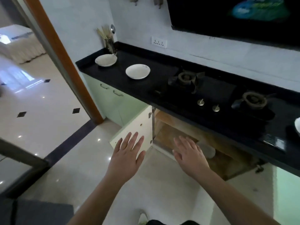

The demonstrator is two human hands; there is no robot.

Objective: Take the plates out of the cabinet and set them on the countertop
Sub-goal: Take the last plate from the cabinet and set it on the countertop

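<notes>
Below the black countertop (162, 73), the cabinet (186, 132) stands with its door (138, 127) swung out to the left. Both hands reach toward it with fingers straight and spread, holding nothing. The left hand (128, 153) hovers in front of the lower edge of the door; whether it touches the panel cannot be told. The right hand (190, 153) is at the mouth of the opening, palm down, just left of a pale rounded dish (208, 150) that sits inside on the wooden shelf (172, 132), partly hidden by the fingers and blurred.

On the countertop two white plates are already set down, apart from each other: one plate (106, 60) near the left end, just in front of a metal utensil holder (110, 44), and a second plate (137, 71) further right, between the first and the gas hob (203, 88). The hob has two burners and two brass knobs (208, 105) at its front. A white rim (297, 125) shows at the right edge of the view. A wall socket (159, 42) sits above the counter.
</notes>
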